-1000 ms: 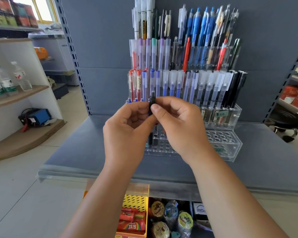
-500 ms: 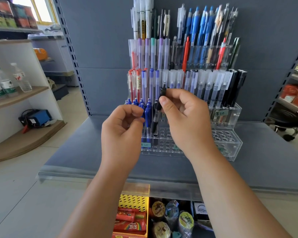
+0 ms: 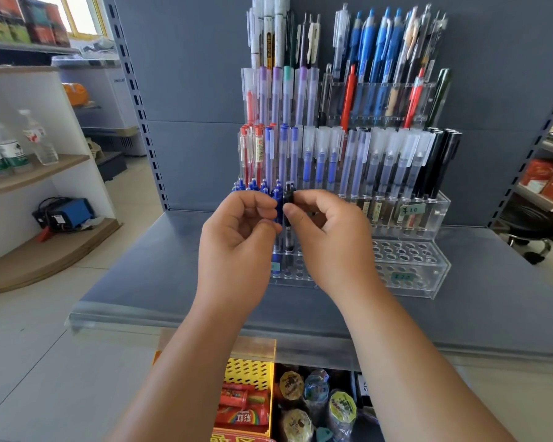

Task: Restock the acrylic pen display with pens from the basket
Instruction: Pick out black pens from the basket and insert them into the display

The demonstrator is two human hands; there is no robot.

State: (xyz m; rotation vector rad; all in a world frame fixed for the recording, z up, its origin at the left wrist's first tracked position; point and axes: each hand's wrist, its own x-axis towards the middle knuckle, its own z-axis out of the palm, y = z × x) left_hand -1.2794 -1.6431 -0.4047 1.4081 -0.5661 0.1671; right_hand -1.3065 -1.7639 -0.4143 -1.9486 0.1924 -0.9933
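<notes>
**Seating a black pen in the front tier**

Pinches with the right hand (image 3: 329, 237) the top of a black-capped pen with a clear barrel (image 3: 289, 199), thumb on the near side, forefinger curled over the far side. Keeps it upright between the two hands, lower end down in the lowest row of the clear tiered acrylic pen display (image 3: 428, 282), just beyond the hands on a grey shelf (image 3: 141, 275). Sets it right beside the cluster of blue click pens (image 3: 256, 186) behind the left hand's fingertips.

Curls the left hand (image 3: 237, 231) close alongside, thumb toward fingers; cannot tell which: steadying a blue pen, or holding nothing.

Reads as the placing step, close to its end: seated or nearly so, by the look of it. Calls next for a straight upward release without tipping the neighbours, then another pen. Leaves many open holes to the right of the right hand. Shows no pen basket for certain; only a yellow perforated plastic basket (image 3: 249, 371) below the forearms, with red packets inside.
</notes>
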